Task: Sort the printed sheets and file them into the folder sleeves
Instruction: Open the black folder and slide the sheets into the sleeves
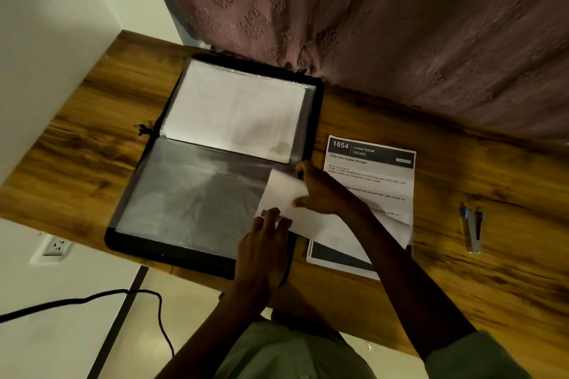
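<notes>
A black zip folder (pixel 314 120) lies open on the wooden desk. Its far sleeve holds a white sheet (pixel 237 114); the near clear sleeve (pixel 191 194) looks empty. My right hand (pixel 323 191) grips a curled white sheet (pixel 283 191) over the near sleeve's right edge. My left hand (pixel 268 231) touches that sheet's lower corner at the sleeve's edge with straight fingers. Right of the folder lies a stack of printed sheets (pixel 369 169); the top one reads "1654 LIVING ROOM".
A stapler (pixel 473 229) lies on the desk (pixel 92 120) to the right of the stack. A patterned curtain (pixel 400 24) hangs behind the desk. A white wall stands at the left, with a socket (pixel 57 245) and a black cable (pixel 92 298) below.
</notes>
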A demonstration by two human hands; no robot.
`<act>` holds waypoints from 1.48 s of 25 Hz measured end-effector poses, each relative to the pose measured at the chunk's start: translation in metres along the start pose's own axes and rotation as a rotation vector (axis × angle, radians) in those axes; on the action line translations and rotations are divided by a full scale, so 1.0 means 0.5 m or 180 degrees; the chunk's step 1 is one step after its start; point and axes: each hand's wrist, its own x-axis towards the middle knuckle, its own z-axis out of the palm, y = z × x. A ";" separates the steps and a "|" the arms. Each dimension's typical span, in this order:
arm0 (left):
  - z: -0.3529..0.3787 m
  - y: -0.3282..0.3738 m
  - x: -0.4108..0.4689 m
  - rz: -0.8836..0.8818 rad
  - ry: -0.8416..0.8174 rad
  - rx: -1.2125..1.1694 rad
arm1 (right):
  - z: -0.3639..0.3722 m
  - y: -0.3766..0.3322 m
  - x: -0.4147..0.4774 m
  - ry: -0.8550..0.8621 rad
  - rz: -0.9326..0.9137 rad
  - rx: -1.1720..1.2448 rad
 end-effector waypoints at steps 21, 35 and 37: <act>0.016 -0.019 0.005 0.0057 -0.0085 -0.0015 | 0.081 0.084 -0.092 0.1197 -0.0780 -0.1297; 0.028 -0.036 0.011 -0.0062 -0.0172 0.0020 | 0.119 0.079 -0.103 0.2469 -0.0947 -0.1505; 0.036 -0.041 0.010 -0.0048 0.0000 -0.0022 | 0.149 0.085 -0.136 0.2524 -0.1345 -0.1672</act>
